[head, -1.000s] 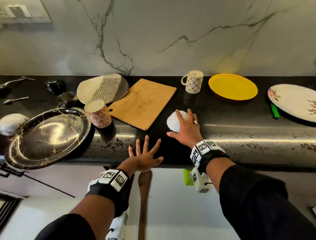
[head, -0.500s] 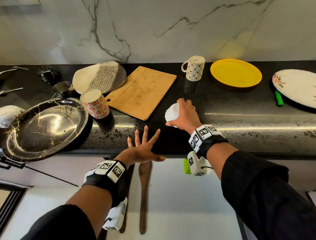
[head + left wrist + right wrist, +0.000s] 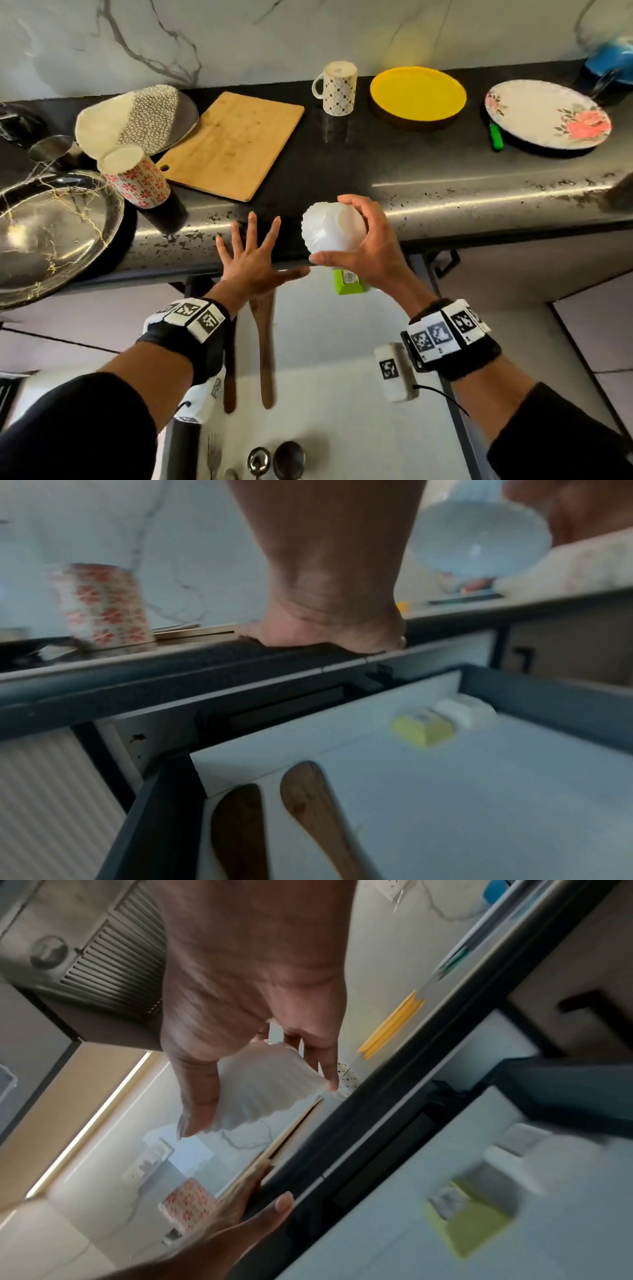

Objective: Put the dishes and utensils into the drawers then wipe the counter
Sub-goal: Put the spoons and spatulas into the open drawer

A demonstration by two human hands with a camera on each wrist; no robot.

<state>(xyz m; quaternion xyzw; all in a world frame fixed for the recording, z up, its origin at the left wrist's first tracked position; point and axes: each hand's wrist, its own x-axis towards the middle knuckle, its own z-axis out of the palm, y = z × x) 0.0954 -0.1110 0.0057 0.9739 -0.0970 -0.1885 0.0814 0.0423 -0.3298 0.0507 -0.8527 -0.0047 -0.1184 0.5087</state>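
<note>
My right hand (image 3: pixel 366 246) grips a small white scalloped bowl (image 3: pixel 334 228) upside down, lifted off the black counter (image 3: pixel 394 164) at its front edge. The bowl (image 3: pixel 263 1088) sits between thumb and fingers in the right wrist view, and it shows blurred at the upper right as the white bowl (image 3: pixel 479 536) in the left wrist view. My left hand (image 3: pixel 251 257) lies flat with fingers spread on the counter's front edge, holding nothing. Below both hands an open white drawer (image 3: pixel 325 359) holds two wooden spatulas (image 3: pixel 263 346).
On the counter stand a wooden cutting board (image 3: pixel 233 144), a floral cup (image 3: pixel 135 174), a patterned mug (image 3: pixel 337 89), a yellow plate (image 3: pixel 418 92), a floral plate (image 3: pixel 548 113), a steel plate (image 3: pixel 51 233) and a dotted plate (image 3: pixel 137 116). The drawer holds a green box (image 3: pixel 347 282), spoons (image 3: pixel 274 459) and a fork.
My right hand has closed round the white bowl, lifted it off the counter and drawn it toward me over the front edge. The left hand stays spread on the edge.
</note>
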